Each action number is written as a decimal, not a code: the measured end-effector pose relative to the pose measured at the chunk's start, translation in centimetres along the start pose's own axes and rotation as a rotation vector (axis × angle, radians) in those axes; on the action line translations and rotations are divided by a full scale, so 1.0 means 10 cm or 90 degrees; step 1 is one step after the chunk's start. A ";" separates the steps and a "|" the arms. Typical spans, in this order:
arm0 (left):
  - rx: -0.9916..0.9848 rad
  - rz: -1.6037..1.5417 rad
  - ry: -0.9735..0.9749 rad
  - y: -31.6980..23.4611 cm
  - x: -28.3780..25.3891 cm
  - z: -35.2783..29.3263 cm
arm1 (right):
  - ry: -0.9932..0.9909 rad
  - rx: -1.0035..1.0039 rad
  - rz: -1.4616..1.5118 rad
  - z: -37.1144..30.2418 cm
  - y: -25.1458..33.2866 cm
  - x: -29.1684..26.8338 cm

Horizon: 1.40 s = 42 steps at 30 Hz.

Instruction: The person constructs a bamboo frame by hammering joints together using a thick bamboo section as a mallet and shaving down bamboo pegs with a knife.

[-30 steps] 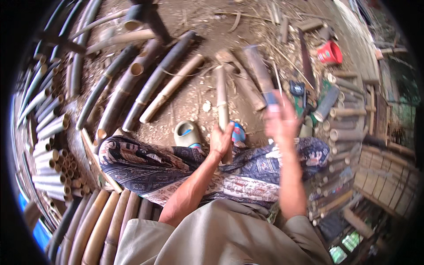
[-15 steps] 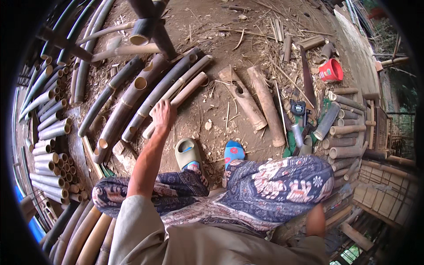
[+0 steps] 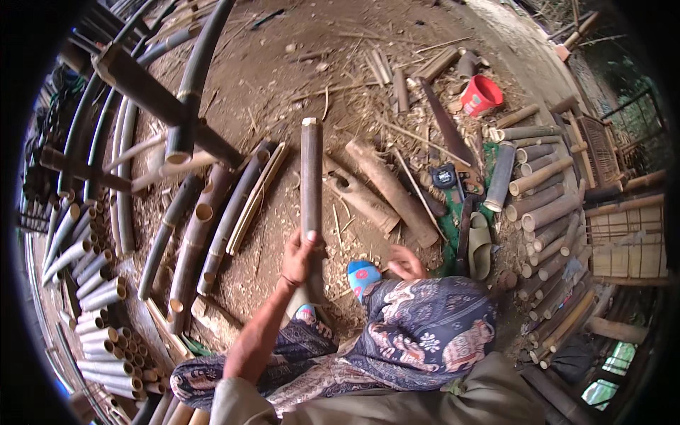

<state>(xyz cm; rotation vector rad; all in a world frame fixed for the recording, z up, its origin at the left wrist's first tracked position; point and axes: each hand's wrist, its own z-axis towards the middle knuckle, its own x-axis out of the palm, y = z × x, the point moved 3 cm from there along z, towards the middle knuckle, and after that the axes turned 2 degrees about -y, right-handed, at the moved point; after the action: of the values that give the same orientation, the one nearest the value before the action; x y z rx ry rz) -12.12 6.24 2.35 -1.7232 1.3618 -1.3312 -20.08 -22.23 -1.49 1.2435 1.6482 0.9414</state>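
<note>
My left hand [image 3: 297,256] is closed around the lower part of a split bamboo piece [image 3: 311,177]. Its dark outer side shows, and it stands out lengthwise in front of me, above the ground. My right hand [image 3: 407,263] hovers over my right shin, just past the patterned trousers [image 3: 425,319]. Its fingers look apart, slightly smeared, with nothing visible in them. Beyond this hand lie two bamboo pieces, one with a notch [image 3: 354,195] and one longer whole piece [image 3: 397,191]. My blue-socked right foot [image 3: 363,276] is left of the right hand.
Dark bamboo poles [image 3: 191,248] lie at the left, beside stacked cut lengths [image 3: 103,347] and a pole frame [image 3: 149,92]. At the right are a saw [image 3: 446,127], tape measure [image 3: 444,176], red bucket [image 3: 482,95], green slipper [image 3: 480,248] and more bamboo lengths [image 3: 545,180].
My left hand has lifted the bamboo piece off the left-hand row and brought it to the middle. My right hand has come forward from beside my thigh. The view has shifted.
</note>
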 end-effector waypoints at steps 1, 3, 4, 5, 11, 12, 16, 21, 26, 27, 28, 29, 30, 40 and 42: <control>0.057 0.006 -0.010 -0.01 0.23 0.03 | 0.118 0.035 0.095 0.11 0.29 0.08; 0.110 -0.006 -0.017 -0.12 0.69 0.03 | 0.262 -0.026 0.054 0.18 0.72 0.23; 0.127 -0.015 -0.001 -0.16 0.79 0.07 | 0.272 -0.068 -0.015 0.18 0.92 0.35; 0.146 0.024 -0.033 -0.20 0.82 0.07 | 0.246 0.083 -0.103 0.10 1.43 0.39; 0.185 -0.087 -0.022 -0.80 1.02 0.31 | 0.234 -0.012 0.100 0.01 0.79 0.09; 0.186 -0.091 -0.027 -0.94 0.93 0.35 | 0.226 -0.029 0.082 -0.02 0.74 0.01; 0.199 -0.173 -0.078 -1.26 0.22 0.49 | 0.157 0.005 0.118 -0.17 0.95 -0.34; 0.083 -0.313 -0.122 -0.97 -0.15 0.34 | -0.034 -0.106 0.087 -0.21 1.47 -0.84; 0.064 -0.389 -0.137 -0.65 -0.42 0.24 | -0.010 -0.248 0.190 -0.05 1.71 -0.84; 0.066 -0.393 -0.144 -0.63 -0.42 0.22 | -0.004 -0.251 0.189 -0.04 1.73 -0.83; 0.053 -0.418 -0.147 -0.55 -0.49 0.24 | 0.005 -0.254 0.198 -0.03 1.75 -0.81; 0.048 -0.423 -0.143 -0.53 -0.51 0.22 | 0.017 -0.266 0.221 -0.02 1.74 -0.78; 0.043 -0.428 -0.140 -0.50 -0.51 0.21 | 0.030 -0.279 0.243 0.00 1.73 -0.76; -0.069 -0.016 -0.531 -0.17 -1.08 0.12 | -0.036 -0.300 0.104 0.19 1.88 -0.55; 0.325 0.568 -0.524 -0.41 -0.79 0.06 | -0.019 -0.285 0.030 0.37 1.71 -0.63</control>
<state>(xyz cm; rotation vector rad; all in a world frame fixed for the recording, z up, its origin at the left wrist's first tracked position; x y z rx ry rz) -9.97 14.84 2.91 -0.9113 0.9583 -0.3260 -9.96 -24.23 13.95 0.9843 1.2938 1.2335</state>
